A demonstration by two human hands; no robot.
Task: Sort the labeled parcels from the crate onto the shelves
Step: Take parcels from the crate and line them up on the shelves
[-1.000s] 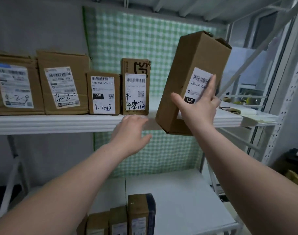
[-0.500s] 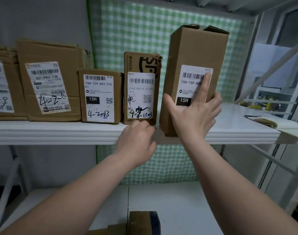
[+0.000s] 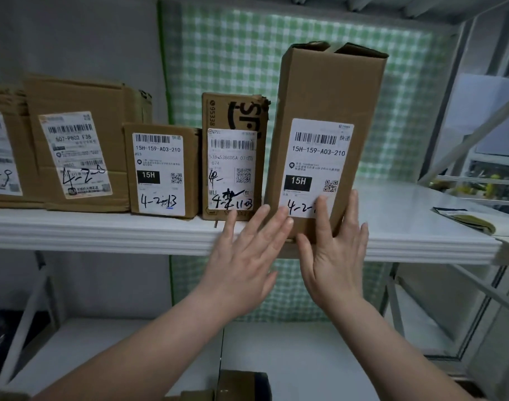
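**shelf (image 3: 103, 230) with the tall parcel (image 3: 328, 91) on it**

The parcel stands upright, right at the fingertips. The right hand (image 3: 334, 256) lies flat on its lower front, fingers spread. The left hand (image 3: 241, 256), spread too, touches its bottom-left corner.

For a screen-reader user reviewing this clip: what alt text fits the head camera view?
An open left hand and right hand touch the lower front of a tall cardboard parcel standing upright on a white shelf. Four smaller labeled parcels stand in a row to its left in the picture.
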